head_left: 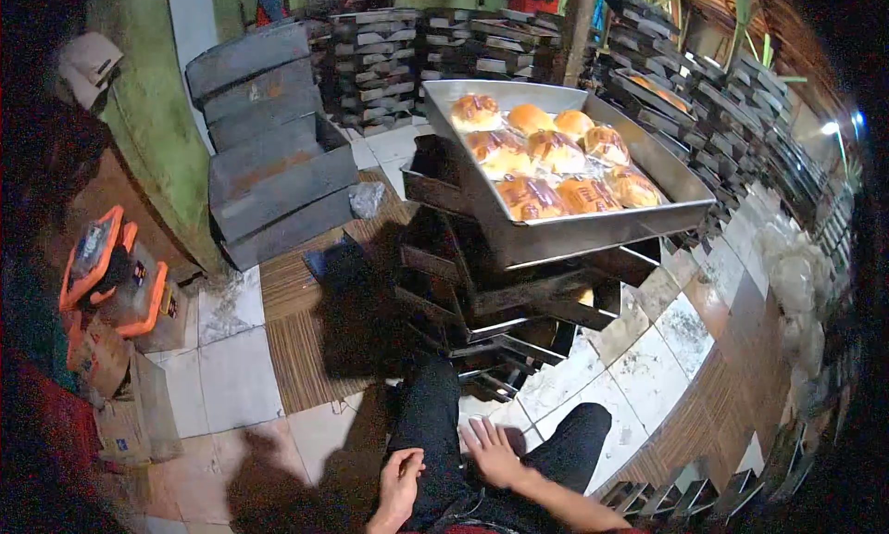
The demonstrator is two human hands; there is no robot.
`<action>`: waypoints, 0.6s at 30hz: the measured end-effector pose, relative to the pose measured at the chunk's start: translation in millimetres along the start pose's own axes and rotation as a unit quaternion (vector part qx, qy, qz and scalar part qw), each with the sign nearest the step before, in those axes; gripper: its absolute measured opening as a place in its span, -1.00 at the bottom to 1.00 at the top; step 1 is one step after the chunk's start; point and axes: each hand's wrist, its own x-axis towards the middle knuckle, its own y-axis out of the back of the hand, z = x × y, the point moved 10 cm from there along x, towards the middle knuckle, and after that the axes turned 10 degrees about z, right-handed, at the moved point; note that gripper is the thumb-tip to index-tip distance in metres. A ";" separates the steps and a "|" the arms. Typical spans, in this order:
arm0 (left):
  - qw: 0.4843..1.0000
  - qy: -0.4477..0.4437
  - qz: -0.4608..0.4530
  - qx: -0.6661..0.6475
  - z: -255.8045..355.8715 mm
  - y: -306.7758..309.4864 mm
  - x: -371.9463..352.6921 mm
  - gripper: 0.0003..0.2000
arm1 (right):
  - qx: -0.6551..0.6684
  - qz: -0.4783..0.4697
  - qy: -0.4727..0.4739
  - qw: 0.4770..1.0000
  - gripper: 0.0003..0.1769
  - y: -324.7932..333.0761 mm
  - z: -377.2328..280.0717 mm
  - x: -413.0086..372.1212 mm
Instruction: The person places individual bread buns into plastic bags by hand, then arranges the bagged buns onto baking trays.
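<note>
My right hand (494,455) is over my right thigh with its fingers spread and nothing in it. Beside my left thigh, my left hand (398,483) is loosely curled, and I see nothing sticking out of it. Just beyond my knees rises a stack of dark metal trays (463,275), set at differing angles. On its top rests a metal tray (602,228) with several glossy browned bread buns (556,151) in rows. Some buns seem to be in clear printed wrappers. Neither hand touches the trays or the buns.
Large grey metal boxes (278,177) are piled at the left. Orange-lidded plastic containers (139,284) and a cardboard box (120,432) stand nearer. More stacked trays (375,66) line the back wall and right side. Clear plastic bags (792,284) lie at right. The floor is tiled.
</note>
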 end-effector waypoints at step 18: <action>0.825 -0.340 -0.207 0.400 -40.8 -136.8 29.5 -0.62 | 0.187 0.123 -0.179 0.958 -0.79 -21.3 57.5 -43.7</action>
